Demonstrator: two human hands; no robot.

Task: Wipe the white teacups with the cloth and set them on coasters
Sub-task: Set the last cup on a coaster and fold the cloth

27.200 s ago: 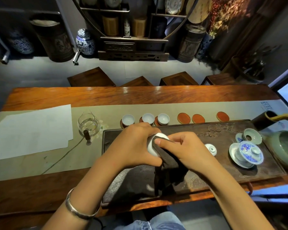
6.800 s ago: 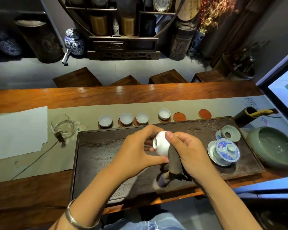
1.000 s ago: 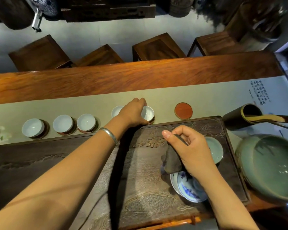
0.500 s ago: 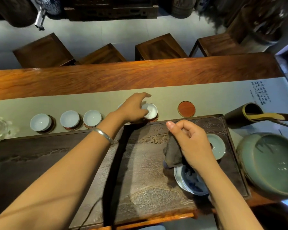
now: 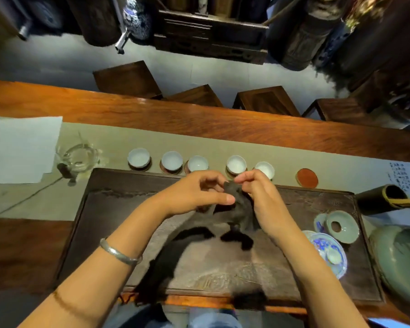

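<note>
Small dark handwritten characters stand in a few columns on the pale table runner (image 5: 355, 171), at its right end near the table's right edge, just behind the dark bamboo tube (image 5: 374, 200). They are too small to read.

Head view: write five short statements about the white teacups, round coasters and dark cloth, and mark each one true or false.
1. Five small white porcelain teacups stand in a row beyond the dark carved wooden tray. True.
2. Every round reddish coaster carries a cup. False: the rightmost is bare.
3. The right hand has a grip on the dark grey cloth. True.
4. The left hand holds a teacup. False: no cup is in it.
5. The clear glass pitcher stands right of the cups. False: it stands left.
</note>
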